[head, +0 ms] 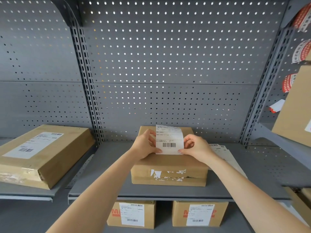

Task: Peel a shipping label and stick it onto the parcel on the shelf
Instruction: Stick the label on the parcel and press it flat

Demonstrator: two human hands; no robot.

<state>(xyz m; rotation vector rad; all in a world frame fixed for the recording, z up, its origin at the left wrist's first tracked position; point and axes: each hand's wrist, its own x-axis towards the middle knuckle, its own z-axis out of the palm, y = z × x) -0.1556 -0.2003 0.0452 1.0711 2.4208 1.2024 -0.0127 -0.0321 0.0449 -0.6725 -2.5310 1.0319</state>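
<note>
Straight ahead, two bare forearms reach over a grey metal shelf (168,190) backed by perforated panels. Both hands hold one white shipping label (169,140) printed with small text and a barcode. The left hand (146,145) pinches the label's left edge between thumb and fingers; the right hand (196,147) pinches its right edge the same way. The label is held above the top of a brown cardboard parcel (169,169), its upper part curling away toward the back panel; whether its lower edge touches the cardboard cannot be told. The parcel sits in the middle of the shelf, its front face marked with torn white tape remnants. Just right of it, a few more label sheets (223,153) lie flat on the shelf. On the neighbouring shelf to the left rests a flat labelled box (42,153). Below, two smaller labelled boxes (133,214) stand side by side. Red-and-white sticker rolls (302,15) hang at the upper right.
</note>
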